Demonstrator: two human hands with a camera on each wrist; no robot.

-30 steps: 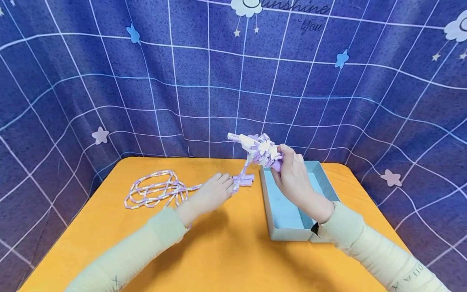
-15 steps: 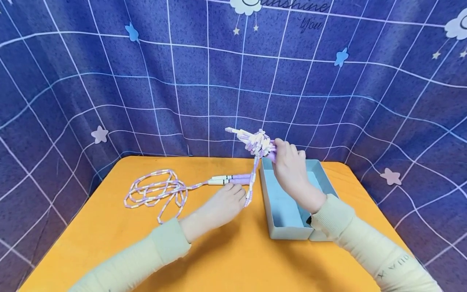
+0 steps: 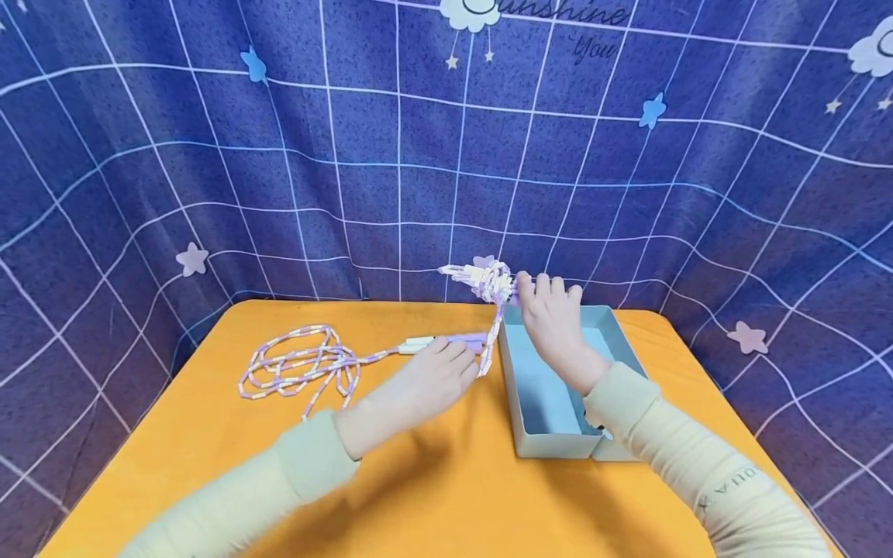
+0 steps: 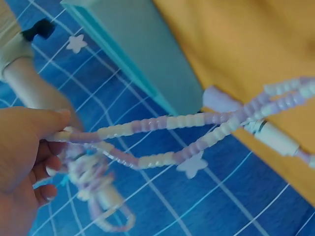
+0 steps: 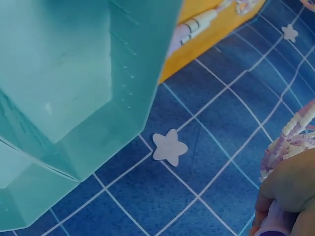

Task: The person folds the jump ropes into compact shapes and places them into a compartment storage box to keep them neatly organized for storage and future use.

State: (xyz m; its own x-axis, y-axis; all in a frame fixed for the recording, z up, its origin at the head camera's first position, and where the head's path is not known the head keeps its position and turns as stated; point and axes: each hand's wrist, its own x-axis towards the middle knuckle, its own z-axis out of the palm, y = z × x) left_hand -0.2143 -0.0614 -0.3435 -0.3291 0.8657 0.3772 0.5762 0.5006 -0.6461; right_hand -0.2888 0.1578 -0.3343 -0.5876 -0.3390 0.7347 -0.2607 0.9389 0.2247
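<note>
Right hand (image 3: 554, 310) gripped the wound rope bundle (image 3: 488, 280) over the box (image 3: 519, 403), left hand (image 3: 436, 380) pinched the strand (image 3: 488, 353); slack toward the loose pile (image 3: 300, 368) risked snagging and unwinding.

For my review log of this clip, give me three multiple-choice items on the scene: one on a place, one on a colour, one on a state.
1. Where does the loose coil of beaded rope lie?
A. inside the box
B. on the table, on the person's left side
C. over the right sleeve

2. What colour is the table?
A. orange
B. green
C. white

3. What is the right hand doing?
A. lying flat on the table
B. resting inside the box
C. gripping a handle wrapped in rope

Answers:
1 B, the coil rests on the tabletop well clear of the blue box.
2 A, the bare top is plainly orange.
3 C, its fingers curl round the wrapped handle raised above the box's far end, while the left hand pinches a strand hanging from it.
</note>
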